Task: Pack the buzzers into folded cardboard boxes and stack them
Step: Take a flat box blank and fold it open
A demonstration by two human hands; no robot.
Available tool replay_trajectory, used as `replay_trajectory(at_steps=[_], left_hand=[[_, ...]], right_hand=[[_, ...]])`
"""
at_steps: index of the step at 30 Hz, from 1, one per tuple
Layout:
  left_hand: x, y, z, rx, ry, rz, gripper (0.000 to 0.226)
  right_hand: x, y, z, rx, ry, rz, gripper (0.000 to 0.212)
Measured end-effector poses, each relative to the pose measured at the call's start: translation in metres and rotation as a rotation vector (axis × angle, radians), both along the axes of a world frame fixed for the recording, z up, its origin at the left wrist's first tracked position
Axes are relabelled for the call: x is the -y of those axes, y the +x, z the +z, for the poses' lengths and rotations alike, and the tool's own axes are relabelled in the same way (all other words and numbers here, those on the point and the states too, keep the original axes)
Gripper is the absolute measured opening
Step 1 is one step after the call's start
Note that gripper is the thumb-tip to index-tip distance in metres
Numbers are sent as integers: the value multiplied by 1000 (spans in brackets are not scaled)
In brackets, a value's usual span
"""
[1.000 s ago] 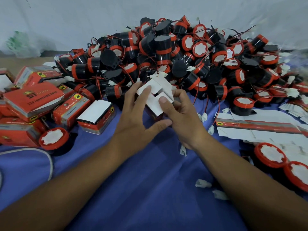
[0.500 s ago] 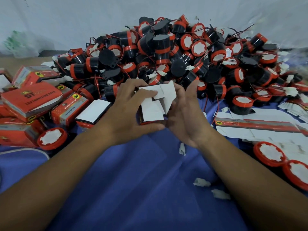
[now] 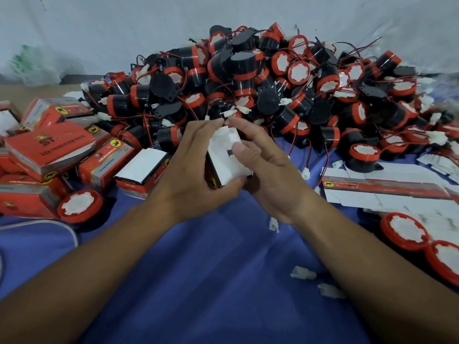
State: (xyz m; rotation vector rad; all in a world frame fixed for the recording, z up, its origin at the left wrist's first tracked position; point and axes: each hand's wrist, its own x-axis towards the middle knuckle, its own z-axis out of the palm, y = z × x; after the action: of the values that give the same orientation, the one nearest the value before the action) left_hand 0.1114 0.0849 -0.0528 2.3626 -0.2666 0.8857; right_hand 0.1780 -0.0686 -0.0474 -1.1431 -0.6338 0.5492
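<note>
- Head view: the left hand grips a small cardboard box, thumb under its near corner and fingers wrapped round its far side.
- The right hand meets it from the other side. Its thumb presses on the box's white end flap, and its fingers reach out nearly straight past the top edge.
- The two hands are close together on the box, held just in front of the pile of buzzers, a heap of black and red cylinders with red wires and white plugs.
- Left of the pile lie the packed boxes, red and orange, tumbled over one another.
- Right of the pile lie the flat box blanks, white with a red strip.
- A loose buzzer sits face up at the near left of the pile, touching the packed boxes.
- A blue cloth lies under the pile and everything else, with stray white plugs on it in front of the pile.
</note>
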Motion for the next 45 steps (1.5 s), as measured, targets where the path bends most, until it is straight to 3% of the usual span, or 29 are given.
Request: replay_trajectory(at_steps=[5,19,25,30,35,37,39,42,45], left_hand=[[5,1,1,107,112,24,73],[6,0,2,201,167,75,71],[5,1,0,233,178,103,72],[2,0,-1,244,179,79,75],[2,2,-6,256,232,68,70],[-3,1,-5,152,148,1,87],[-12,2,-3,46,128,-102,100],[-27,8,-4,48,397,-69,93],[-31,12,-8,73,577,60,79]], right_hand=[[-3,-4,-6,252,-169,-175,56],[-7,-9,-10,214,-90,-184,57],[-6,-9,-13,447,-250,-152,54],[-5,-3,-6,-75,103,36,47],[-2,-1,-3,-77,-6,14,51],[5,2,3,160,-125,-96,50],[16,9,9,565,-310,-229,68],[21,15,7,1228,-556,-309,88],[19,20,-1,1502,-748,-326,92]])
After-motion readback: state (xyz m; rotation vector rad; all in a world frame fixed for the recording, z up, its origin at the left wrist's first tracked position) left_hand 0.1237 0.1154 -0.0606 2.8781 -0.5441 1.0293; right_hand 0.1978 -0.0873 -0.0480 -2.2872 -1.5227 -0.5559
